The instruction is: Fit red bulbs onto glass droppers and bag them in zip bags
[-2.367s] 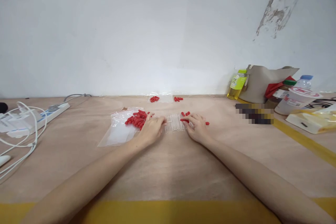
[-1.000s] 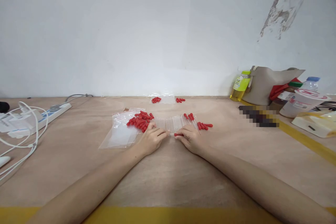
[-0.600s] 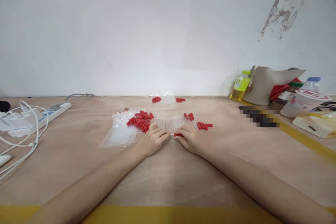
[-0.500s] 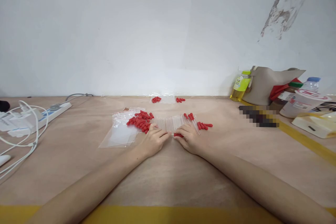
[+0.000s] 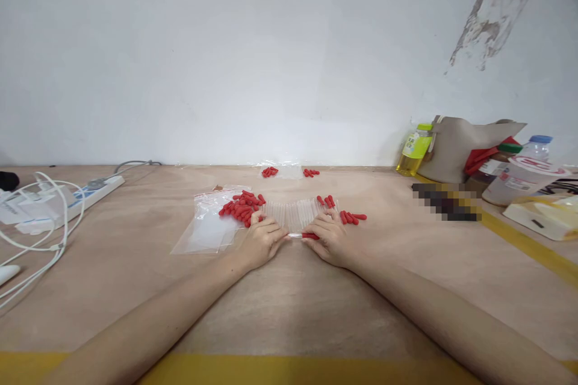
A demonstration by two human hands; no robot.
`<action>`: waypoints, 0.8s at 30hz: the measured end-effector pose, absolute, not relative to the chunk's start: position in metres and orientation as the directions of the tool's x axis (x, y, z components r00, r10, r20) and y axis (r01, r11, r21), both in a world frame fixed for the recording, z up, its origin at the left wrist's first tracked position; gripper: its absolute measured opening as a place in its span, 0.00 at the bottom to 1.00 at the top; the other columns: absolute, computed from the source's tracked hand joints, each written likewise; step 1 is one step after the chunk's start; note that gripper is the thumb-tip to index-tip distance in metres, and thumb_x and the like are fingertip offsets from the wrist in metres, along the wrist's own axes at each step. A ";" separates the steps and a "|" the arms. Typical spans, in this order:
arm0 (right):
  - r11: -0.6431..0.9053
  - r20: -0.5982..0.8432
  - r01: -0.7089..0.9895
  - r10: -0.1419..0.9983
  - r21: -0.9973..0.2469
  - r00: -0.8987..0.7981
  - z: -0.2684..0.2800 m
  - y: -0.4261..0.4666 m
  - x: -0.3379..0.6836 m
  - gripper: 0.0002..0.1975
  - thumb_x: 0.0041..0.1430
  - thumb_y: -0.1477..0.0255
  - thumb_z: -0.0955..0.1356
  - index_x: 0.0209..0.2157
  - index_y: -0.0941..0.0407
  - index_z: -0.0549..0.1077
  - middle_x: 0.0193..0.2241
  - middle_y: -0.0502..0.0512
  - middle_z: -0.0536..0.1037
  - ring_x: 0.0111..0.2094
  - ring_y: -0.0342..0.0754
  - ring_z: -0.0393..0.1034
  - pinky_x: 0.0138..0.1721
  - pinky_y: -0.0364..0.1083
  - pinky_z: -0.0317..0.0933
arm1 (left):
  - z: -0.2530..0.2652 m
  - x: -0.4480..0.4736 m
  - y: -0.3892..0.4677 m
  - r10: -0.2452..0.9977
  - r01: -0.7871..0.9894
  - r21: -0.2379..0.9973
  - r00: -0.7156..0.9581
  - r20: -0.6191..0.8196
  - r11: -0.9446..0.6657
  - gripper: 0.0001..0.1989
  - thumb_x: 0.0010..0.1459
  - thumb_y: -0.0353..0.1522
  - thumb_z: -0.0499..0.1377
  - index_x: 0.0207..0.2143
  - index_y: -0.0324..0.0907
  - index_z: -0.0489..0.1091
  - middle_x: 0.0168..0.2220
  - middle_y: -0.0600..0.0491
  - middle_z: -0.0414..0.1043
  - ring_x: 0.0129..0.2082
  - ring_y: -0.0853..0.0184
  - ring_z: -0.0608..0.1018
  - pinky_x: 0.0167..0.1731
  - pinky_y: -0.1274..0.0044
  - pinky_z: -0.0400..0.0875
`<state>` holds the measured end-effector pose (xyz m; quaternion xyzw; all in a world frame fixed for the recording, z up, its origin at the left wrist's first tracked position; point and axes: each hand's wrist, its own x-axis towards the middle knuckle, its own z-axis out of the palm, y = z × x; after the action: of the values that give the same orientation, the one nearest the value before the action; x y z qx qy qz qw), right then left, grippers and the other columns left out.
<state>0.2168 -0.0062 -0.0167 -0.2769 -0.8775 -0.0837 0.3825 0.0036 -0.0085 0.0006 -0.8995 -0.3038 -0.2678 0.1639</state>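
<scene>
Left grip (image 5: 266, 238) pinches a clear tube (image 5: 295, 235), right grip (image 5: 329, 237) a red bulb (image 5: 310, 236), with more tube showing than half a second earlier.

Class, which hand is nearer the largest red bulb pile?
Left. The left hand is beside the largest red bulb pile; the right hand is farther off, to its right.

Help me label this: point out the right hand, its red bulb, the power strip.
Right hand (image 5: 329, 238): head view, back of hand.
Red bulb (image 5: 310, 236): head view, exposed side.
Power strip (image 5: 100, 194): head view, white casing.
</scene>
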 end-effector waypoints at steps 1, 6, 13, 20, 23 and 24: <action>0.837 0.717 0.544 0.413 -0.057 -0.562 -0.017 -0.006 0.217 0.07 0.57 0.70 0.62 0.33 0.57 0.69 0.26 0.52 0.73 0.31 0.44 0.62 0.43 0.49 0.48 | 0.001 0.004 -0.009 0.455 0.633 -0.134 0.672 0.584 -0.763 0.10 0.60 0.31 0.49 0.32 0.41 0.70 0.22 0.55 0.70 0.28 0.69 0.70 0.42 0.69 0.52; 0.836 0.710 0.549 0.401 -0.026 -0.578 -0.018 -0.005 0.216 0.07 0.57 0.70 0.62 0.31 0.57 0.69 0.25 0.51 0.73 0.31 0.44 0.62 0.43 0.49 0.48 | 0.002 0.007 -0.011 0.448 0.625 -0.150 0.687 0.572 -0.766 0.11 0.59 0.31 0.49 0.31 0.41 0.70 0.21 0.55 0.69 0.27 0.69 0.69 0.42 0.69 0.53; 0.810 0.701 0.584 0.385 0.055 -0.600 -0.016 -0.006 0.216 0.09 0.58 0.70 0.61 0.30 0.56 0.71 0.23 0.51 0.72 0.30 0.43 0.62 0.45 0.51 0.47 | 0.003 0.008 -0.011 0.467 0.640 -0.162 0.689 0.555 -0.751 0.12 0.60 0.32 0.49 0.27 0.40 0.70 0.20 0.55 0.68 0.26 0.70 0.69 0.43 0.68 0.52; 0.848 0.708 0.518 0.433 -0.111 -0.558 -0.017 -0.003 0.214 0.07 0.57 0.70 0.63 0.32 0.56 0.72 0.24 0.52 0.74 0.31 0.44 0.64 0.42 0.50 0.52 | 0.003 0.008 -0.012 0.494 0.649 -0.127 0.677 0.546 -0.750 0.12 0.60 0.32 0.49 0.28 0.41 0.70 0.21 0.55 0.69 0.27 0.70 0.70 0.44 0.68 0.51; 0.797 0.695 0.405 0.596 -0.448 -0.403 -0.019 -0.002 0.211 0.09 0.54 0.67 0.65 0.36 0.56 0.69 0.29 0.53 0.74 0.31 0.44 0.66 0.36 0.46 0.58 | 0.005 0.008 -0.015 0.525 0.657 -0.057 0.647 0.553 -0.751 0.11 0.60 0.33 0.49 0.32 0.42 0.71 0.22 0.56 0.70 0.28 0.69 0.71 0.45 0.67 0.50; 0.751 0.671 0.351 0.659 -0.559 -0.341 -0.018 -0.002 0.210 0.11 0.52 0.66 0.66 0.37 0.56 0.68 0.31 0.54 0.73 0.32 0.44 0.67 0.34 0.45 0.60 | 0.006 0.008 -0.016 0.535 0.656 -0.033 0.642 0.548 -0.754 0.11 0.60 0.34 0.49 0.34 0.43 0.71 0.23 0.55 0.71 0.30 0.69 0.71 0.46 0.67 0.50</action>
<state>0.2101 -0.0021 -0.0181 -0.3144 -0.8030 0.1600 0.4804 0.0079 -0.0157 0.0064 -0.8988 -0.3315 -0.2626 0.1152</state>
